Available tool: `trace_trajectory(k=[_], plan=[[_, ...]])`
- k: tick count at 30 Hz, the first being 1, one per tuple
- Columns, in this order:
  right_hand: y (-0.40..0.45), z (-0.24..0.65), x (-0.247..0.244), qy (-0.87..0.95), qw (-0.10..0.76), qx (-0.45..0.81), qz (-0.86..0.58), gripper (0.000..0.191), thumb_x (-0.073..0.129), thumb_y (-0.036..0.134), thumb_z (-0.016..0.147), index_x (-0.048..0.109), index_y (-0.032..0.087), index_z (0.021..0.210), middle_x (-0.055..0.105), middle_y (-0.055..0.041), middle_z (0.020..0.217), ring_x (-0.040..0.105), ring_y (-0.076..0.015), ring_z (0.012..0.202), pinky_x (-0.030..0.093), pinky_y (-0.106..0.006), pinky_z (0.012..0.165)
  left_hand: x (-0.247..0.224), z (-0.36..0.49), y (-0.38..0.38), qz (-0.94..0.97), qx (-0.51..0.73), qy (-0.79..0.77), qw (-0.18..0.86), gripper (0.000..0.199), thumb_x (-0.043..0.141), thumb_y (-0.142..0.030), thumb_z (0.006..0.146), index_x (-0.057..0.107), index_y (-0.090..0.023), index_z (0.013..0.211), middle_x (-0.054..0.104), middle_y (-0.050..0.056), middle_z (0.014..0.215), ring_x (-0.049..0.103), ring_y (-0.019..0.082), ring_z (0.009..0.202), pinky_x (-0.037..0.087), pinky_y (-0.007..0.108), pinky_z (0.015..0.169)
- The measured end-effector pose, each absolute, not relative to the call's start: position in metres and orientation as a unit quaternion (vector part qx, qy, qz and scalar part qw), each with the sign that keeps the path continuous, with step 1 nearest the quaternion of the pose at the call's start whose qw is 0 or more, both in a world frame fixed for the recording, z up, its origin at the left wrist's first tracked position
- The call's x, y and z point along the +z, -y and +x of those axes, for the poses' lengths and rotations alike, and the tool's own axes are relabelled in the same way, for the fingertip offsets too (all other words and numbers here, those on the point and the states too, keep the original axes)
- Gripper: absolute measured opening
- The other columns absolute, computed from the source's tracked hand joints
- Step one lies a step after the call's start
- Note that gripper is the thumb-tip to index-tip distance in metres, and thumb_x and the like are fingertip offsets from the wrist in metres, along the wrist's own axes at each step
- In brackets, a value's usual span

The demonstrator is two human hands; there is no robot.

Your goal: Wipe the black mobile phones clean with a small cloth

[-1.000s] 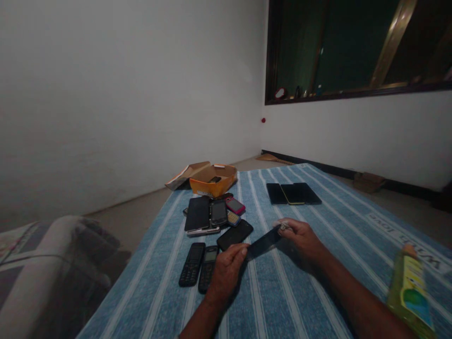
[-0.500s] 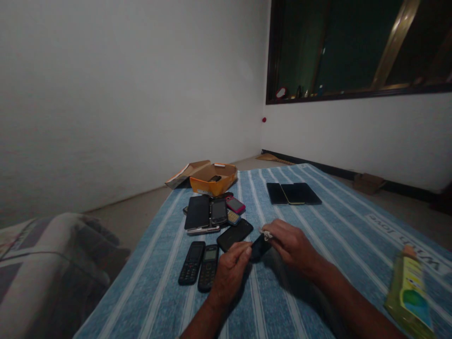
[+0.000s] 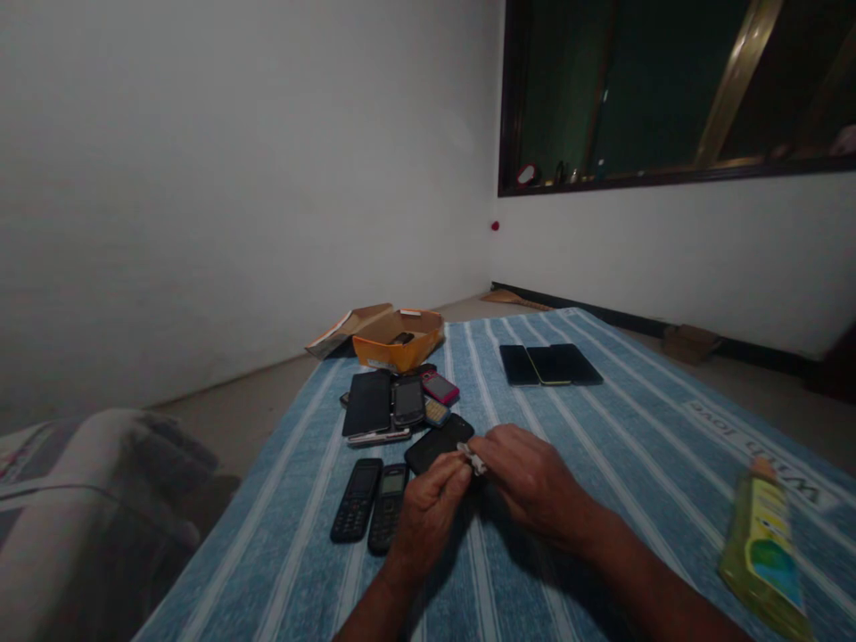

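My left hand (image 3: 426, 510) is closed, its thumb and fingers pinching a dark mobile phone that the hands almost wholly cover. A white crumpled cloth or tissue (image 3: 474, 459) is pinched in my right hand (image 3: 539, 489), pressed up against the left fingertips. Beside my left wrist lie two black keypad phones, one (image 3: 357, 501) further left and one (image 3: 388, 515) partly behind the hand. Just beyond the fingers is a larger black phone (image 3: 438, 442). Behind it lies a pile with a dark tablet-like phone (image 3: 367, 403), a grey phone (image 3: 407, 401) and a pink phone (image 3: 440, 387).
An open orange cardboard box (image 3: 399, 355) with a phone inside stands at the far end of the blue striped cloth (image 3: 281, 535). Several dark smartphones (image 3: 554, 366) lie side by side at right. A yellow-green bottle (image 3: 766, 553) is near the right edge. Grey fabric (image 3: 86, 517) sits at left.
My right hand has moved left with the white cloth, up to my left fingers. The phone between the hands, visible before, is now mostly hidden. The view has shifted slightly.
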State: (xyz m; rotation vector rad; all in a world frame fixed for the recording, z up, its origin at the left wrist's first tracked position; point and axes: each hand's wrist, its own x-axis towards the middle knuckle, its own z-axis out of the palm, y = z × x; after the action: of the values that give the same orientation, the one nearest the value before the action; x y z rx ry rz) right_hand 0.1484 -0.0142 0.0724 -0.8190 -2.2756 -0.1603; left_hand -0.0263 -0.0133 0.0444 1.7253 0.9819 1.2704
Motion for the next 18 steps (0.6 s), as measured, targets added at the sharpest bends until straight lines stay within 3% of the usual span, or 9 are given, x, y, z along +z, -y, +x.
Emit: trace_trajectory(k=[13, 18], plan=[[0.0207, 0.1439, 0.0784, 0.878, 0.342, -0.038, -0.332, 0.022, 0.046, 0.029, 0.099, 0.053, 0.016, 0.115, 0.059, -0.0077, 0.09, 0.05, -0.0211, 0.081, 0.039, -0.033, 0.071, 0.0485, -0.026, 0.0155, 0.678, 0.493, -0.386, 0.386, 0.033, 0.055, -0.043, 0.09, 0.074, -0.017, 0.084, 0.068, 0.006, 0.085, 0.062, 0.02, 0.084, 0.049, 0.03, 0.08], [0.0217, 0.1411, 0.0779, 0.867, 0.369, -0.037, -0.334, 0.021, 0.038, 0.021, 0.1, 0.056, 0.015, 0.11, 0.059, -0.0073, 0.085, 0.049, -0.02, 0.077, 0.039, -0.032, 0.068, 0.0494, -0.0246, 0.0167, 0.678, 0.49, -0.393, 0.383, 0.036, 0.055, -0.046, 0.09, 0.072, -0.017, 0.079, 0.066, 0.005, 0.08, 0.059, 0.019, 0.079, 0.049, 0.029, 0.078]])
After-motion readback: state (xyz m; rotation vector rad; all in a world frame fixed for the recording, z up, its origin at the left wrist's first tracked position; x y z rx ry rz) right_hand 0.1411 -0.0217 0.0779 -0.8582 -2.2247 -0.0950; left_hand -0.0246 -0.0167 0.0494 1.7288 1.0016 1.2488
